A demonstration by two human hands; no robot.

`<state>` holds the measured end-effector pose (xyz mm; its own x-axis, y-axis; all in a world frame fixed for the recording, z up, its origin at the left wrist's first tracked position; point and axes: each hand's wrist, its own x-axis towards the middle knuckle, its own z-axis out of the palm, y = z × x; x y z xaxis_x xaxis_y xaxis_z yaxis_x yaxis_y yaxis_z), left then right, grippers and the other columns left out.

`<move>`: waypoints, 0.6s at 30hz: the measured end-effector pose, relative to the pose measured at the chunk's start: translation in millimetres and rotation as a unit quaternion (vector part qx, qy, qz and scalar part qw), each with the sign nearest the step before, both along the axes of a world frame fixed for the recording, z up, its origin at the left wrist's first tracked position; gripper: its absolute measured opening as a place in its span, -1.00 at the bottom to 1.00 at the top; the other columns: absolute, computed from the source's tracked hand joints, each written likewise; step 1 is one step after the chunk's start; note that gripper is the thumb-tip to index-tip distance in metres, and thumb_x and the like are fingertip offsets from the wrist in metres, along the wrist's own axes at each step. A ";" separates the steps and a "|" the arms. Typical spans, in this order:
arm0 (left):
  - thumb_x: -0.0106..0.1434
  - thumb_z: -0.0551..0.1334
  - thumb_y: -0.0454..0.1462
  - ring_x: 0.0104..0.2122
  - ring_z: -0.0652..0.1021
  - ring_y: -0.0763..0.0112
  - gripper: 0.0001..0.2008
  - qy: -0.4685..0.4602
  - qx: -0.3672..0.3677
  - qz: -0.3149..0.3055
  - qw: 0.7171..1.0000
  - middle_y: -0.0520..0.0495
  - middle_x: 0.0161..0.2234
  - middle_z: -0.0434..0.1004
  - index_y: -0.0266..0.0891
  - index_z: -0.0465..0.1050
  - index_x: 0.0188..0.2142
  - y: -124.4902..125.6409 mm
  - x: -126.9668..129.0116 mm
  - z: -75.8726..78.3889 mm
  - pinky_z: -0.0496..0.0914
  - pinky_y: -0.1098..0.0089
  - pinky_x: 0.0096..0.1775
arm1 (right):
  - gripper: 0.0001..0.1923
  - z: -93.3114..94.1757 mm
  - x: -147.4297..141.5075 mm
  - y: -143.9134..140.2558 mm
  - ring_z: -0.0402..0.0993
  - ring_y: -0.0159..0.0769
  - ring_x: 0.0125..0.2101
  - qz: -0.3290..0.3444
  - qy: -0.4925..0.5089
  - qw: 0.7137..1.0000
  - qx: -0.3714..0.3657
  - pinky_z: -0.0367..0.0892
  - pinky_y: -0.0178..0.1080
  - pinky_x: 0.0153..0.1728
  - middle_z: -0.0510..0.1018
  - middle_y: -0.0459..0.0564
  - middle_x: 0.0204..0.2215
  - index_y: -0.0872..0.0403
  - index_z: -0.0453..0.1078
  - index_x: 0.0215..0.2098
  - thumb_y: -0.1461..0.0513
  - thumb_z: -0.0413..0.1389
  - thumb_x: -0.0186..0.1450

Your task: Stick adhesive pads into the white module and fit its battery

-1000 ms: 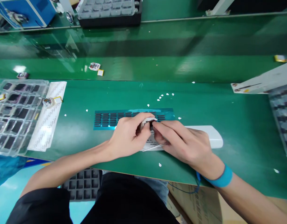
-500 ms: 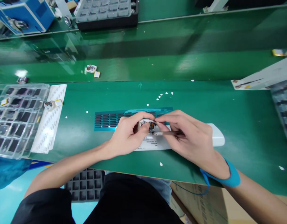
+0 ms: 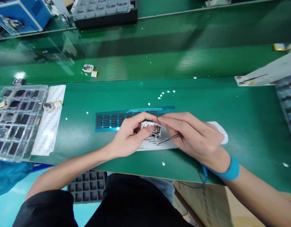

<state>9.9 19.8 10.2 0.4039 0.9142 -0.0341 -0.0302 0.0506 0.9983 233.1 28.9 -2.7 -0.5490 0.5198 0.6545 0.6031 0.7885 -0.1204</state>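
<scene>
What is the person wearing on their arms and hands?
Both hands are bare, with no gloves: the left hand and the right hand. Both forearms are bare too, with no sleeves showing. The right wrist wears a bright blue wrist strap, and a thin blue cord runs from it under the table edge.

Glossy green bench mat [image 3: 230,104]; shiny teal film sheet [image 3: 107,119]; clear glossy plastic tray [image 3: 0,154]; matt white paper strip [image 3: 51,126]; thin metal tweezers [image 3: 169,138]
</scene>
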 end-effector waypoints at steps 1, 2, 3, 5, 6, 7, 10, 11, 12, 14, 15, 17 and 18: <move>0.45 0.23 -0.20 -0.64 0.15 0.57 -0.86 -0.003 0.001 -0.002 1.000 0.18 -0.55 0.26 -0.21 0.48 -0.10 0.0 0.1 0.6 0.04 0.41 -0.58 | -0.51 -0.4 0.9 0.0 0.71 -0.34 -0.27 0.003 -0.005 1.000 0.004 0.57 -0.32 -0.39 0.74 -0.07 -0.06 0.00 0.47 0.17 0.53 0.09 0.38; 0.45 0.23 -0.20 -0.63 0.17 0.57 -0.86 -0.004 0.001 -0.003 1.000 0.17 -0.53 0.31 -0.22 0.48 -0.11 0.0 0.2 1.2 0.06 0.42 -0.57 | -0.51 -0.9 1.5 -0.1 0.70 -0.36 -0.29 0.004 -0.008 1.000 0.008 0.56 -0.33 -0.41 0.74 -0.07 -0.07 0.01 0.46 0.17 0.53 0.08 0.39; 0.45 0.22 -0.21 -0.62 0.18 0.57 -0.86 -0.006 0.000 -0.005 1.000 0.15 -0.50 0.35 -0.22 0.48 -0.12 0.1 0.3 1.7 0.09 0.42 -0.56 | -0.53 -1.3 1.9 0.0 0.69 -0.37 -0.30 0.004 -0.012 1.000 0.011 0.54 -0.33 -0.42 0.75 -0.08 -0.07 0.02 0.46 0.16 0.52 0.08 0.40; 0.45 0.21 -0.22 -0.62 0.20 0.57 -0.87 -0.004 -0.005 -0.009 1.000 0.12 -0.46 0.40 -0.22 0.48 -0.12 0.4 0.2 2.3 0.12 0.42 -0.55 | -0.56 -1.5 2.2 1.2 0.68 -0.39 -0.33 -0.010 -0.015 1.000 0.014 0.50 -0.34 -0.46 0.75 -0.10 -0.11 0.01 0.47 0.16 0.50 0.09 0.42; 0.45 0.21 -0.23 -0.62 0.20 0.57 -0.87 -0.001 -0.006 -0.008 1.000 0.11 -0.45 0.42 -0.22 0.48 -0.11 0.4 0.0 2.4 0.12 0.42 -0.55 | -0.57 -0.9 2.2 2.7 0.67 -0.40 -0.34 -0.025 -0.012 1.000 0.012 0.48 -0.35 -0.47 0.75 -0.12 -0.13 0.01 0.47 0.16 0.49 0.11 0.42; 0.45 0.21 -0.24 -0.62 0.20 0.58 -0.87 0.004 -0.005 -0.005 1.000 0.10 -0.43 0.44 -0.22 0.49 -0.09 0.5 -0.3 2.5 0.11 0.42 -0.56 | -0.57 0.4 2.4 4.8 0.66 -0.41 -0.35 -0.045 -0.004 0.999 0.008 0.47 -0.36 -0.47 0.75 -0.12 -0.17 0.01 0.48 0.16 0.50 0.13 0.42; 0.47 0.20 -0.25 -0.63 0.16 0.60 -0.86 0.006 -0.002 0.009 1.000 0.11 -0.45 0.42 -0.22 0.48 -0.05 0.8 -2.0 2.9 0.06 0.44 -0.59 | -0.53 8.4 4.0 12.7 0.66 -0.46 -0.36 -0.103 0.023 0.994 0.019 0.48 -0.40 -0.38 0.75 -0.05 -0.16 0.09 0.49 0.24 0.52 0.18 0.43; 0.47 0.20 -0.25 -0.64 0.15 0.60 -0.86 0.003 -0.001 0.016 1.000 0.12 -0.48 0.38 -0.22 0.47 -0.05 1.1 -2.8 3.0 0.04 0.44 -0.59 | -0.52 11.7 4.8 14.8 0.69 -0.44 -0.31 -0.115 0.032 0.992 0.030 0.50 -0.41 -0.31 0.75 0.01 -0.09 0.13 0.48 0.27 0.52 0.18 0.44; 0.48 0.20 -0.24 -0.64 0.13 0.60 -0.87 0.000 -0.001 0.020 1.000 0.14 -0.51 0.33 -0.22 0.46 -0.05 1.4 -3.4 3.0 0.03 0.44 -0.60 | -0.52 14.8 5.4 16.1 0.72 -0.41 -0.25 -0.118 0.036 0.992 0.038 0.52 -0.41 -0.25 0.75 0.08 -0.02 0.16 0.47 0.29 0.52 0.19 0.44; 0.48 0.21 -0.23 -0.65 0.13 0.60 -0.88 0.002 -0.001 0.026 1.000 0.18 -0.55 0.24 -0.22 0.43 -0.06 2.2 -4.1 2.9 0.01 0.45 -0.61 | -0.51 19.0 6.2 15.9 0.74 -0.32 -0.13 -0.102 0.035 0.993 0.037 0.55 -0.39 -0.19 0.72 0.11 0.05 0.14 0.47 0.28 0.52 0.21 0.43; 0.48 0.21 -0.23 -0.65 0.13 0.60 -0.89 0.005 0.001 0.027 1.000 0.19 -0.57 0.22 -0.21 0.42 -0.07 2.5 -4.1 2.6 0.00 0.46 -0.61 | -0.50 19.5 6.3 14.6 0.74 -0.30 -0.08 -0.085 0.025 0.996 0.028 0.55 -0.39 -0.21 0.72 0.08 0.06 0.11 0.47 0.27 0.52 0.23 0.42; 0.48 0.22 -0.24 -0.66 0.14 0.60 -0.91 0.005 0.009 0.020 1.000 0.21 -0.58 0.19 -0.20 0.40 -0.09 2.7 -3.2 1.7 0.01 0.47 -0.62 | -0.50 17.1 6.6 11.0 0.74 -0.31 -0.08 -0.044 -0.010 0.999 0.019 0.53 -0.42 -0.30 0.73 -0.01 0.06 0.06 0.48 0.24 0.52 0.24 0.40; 0.48 0.22 -0.25 -0.66 0.13 0.60 -0.92 0.002 0.013 0.013 1.000 0.22 -0.59 0.17 -0.20 0.38 -0.10 2.6 -2.5 1.2 0.01 0.47 -0.63 | -0.52 14.6 7.1 9.2 0.74 -0.34 -0.10 -0.027 -0.027 0.999 0.022 0.52 -0.43 -0.34 0.73 -0.05 0.06 0.06 0.49 0.21 0.52 0.22 0.39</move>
<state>7.4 22.4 11.4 0.3791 0.9253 -0.0121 -0.0270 0.0241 0.9993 240.2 38.1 11.9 -0.5562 0.5211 0.6474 0.6493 0.7587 -0.0528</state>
